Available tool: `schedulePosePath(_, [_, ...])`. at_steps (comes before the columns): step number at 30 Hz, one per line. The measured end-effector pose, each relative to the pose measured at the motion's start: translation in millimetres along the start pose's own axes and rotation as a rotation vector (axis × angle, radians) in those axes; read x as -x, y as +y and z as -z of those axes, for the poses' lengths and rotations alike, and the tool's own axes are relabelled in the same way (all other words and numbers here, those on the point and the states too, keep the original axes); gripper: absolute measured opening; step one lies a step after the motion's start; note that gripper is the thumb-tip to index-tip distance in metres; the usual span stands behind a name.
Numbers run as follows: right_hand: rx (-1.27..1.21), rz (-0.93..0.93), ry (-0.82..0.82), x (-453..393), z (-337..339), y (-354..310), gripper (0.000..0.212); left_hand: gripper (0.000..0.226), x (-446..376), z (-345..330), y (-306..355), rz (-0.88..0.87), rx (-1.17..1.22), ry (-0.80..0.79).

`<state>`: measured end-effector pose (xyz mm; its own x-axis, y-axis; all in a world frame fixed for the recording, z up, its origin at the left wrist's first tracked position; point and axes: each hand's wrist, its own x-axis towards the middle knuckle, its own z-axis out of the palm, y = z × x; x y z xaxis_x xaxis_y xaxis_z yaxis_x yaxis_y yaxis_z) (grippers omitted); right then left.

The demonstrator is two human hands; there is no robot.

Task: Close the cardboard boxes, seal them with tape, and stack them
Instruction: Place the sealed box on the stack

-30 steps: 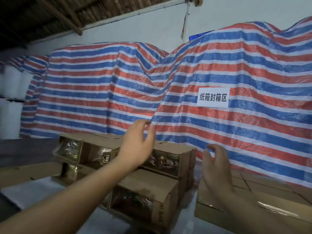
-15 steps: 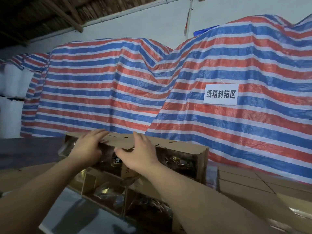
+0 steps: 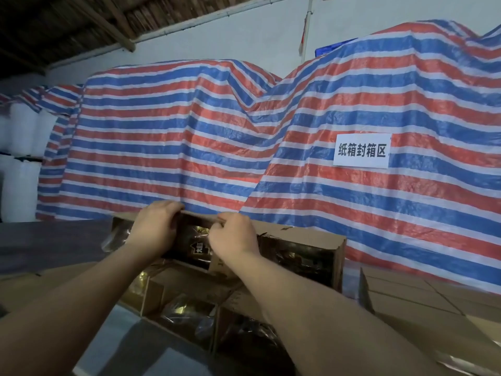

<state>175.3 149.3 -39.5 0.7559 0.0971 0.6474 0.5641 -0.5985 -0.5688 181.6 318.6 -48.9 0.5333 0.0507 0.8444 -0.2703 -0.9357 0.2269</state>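
Head view: left to right. Far left, white drums or sacks (image 3: 20,158) stacked against the wall, dark floor below them. Behind everything, a red-white-blue striped tarp (image 3: 168,147) draped over piles, with a white paper sign (image 3: 362,151) on it to the right.

Left hand (image 3: 156,226) has its fingers curled over the top front edge of the upper left cardboard box (image 3: 189,234), gripping it. Right hand (image 3: 234,236) is just beside it, fingers hooked over the same edge. Both are clamped on that one box; neither is free. The hands sit near each other, roughly centred on the box's open face.

That box tops the stack straight ahead of the person, arms nearly at full reach. Its open side faces the camera, with dark shiny packets inside. Its long axis appears to run left-right across the view, but how deep it is can't be judged. A second upper box (image 3: 306,253) sits touching its right side, also open toward the camera. Below, the lower boxes (image 3: 189,308) are open too, gold packets showing.

Judgement: next move is a pull toward the body, probably tipping the box flaps-up. Left hand is slightly farther forward. The neighbouring box could drag along, and open faces could spill packets.

Right foreground: flat cardboard sheets (image 3: 433,302). No tape roll in sight.
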Motion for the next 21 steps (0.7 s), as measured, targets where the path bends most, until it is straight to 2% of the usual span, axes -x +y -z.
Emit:
schedulePosePath(4, [-0.009, -0.033, -0.026, -15, 53, -25, 0.015, 0.019, -30, 31, 29, -0.023, 0.098, 0.099])
schedulePosePath(6, [0.002, -0.069, -0.045, -21, 86, -36, 0.017, 0.016, -44, 48, 48, -0.033, 0.143, 0.081])
schedulePosePath(9, [-0.018, -0.201, -0.056, -21, 138, -44, 0.014, 0.011, -59, 70, 86, 0.029, 0.284, -0.093])
schedulePosePath(13, [-0.017, -0.389, -0.167, 4, 212, -34, 0.013, 0.010, -61, 89, 152, 0.084, 0.362, -0.331])
schedulePosePath(14, [0.009, -0.429, -0.209, 14, 233, -30, 0.014, 0.009, -58, 93, 171, 0.094, 0.395, -0.391])
schedulePosePath(16, [0.030, -0.507, -0.290, 34, 279, -21, 0.033, 0.009, -51, 99, 209, 0.105, 0.439, -0.522])
schedulePosePath(18, [-0.032, -0.569, -0.354, 55, 325, -8, 0.040, 0.013, -42, 104, 245, 0.124, 0.485, -0.705])
schedulePosePath(21, [-0.108, -0.640, -0.304, 89, 383, 18, 0.042, 0.021, -25, 100, 298, 0.161, 0.592, -0.967])
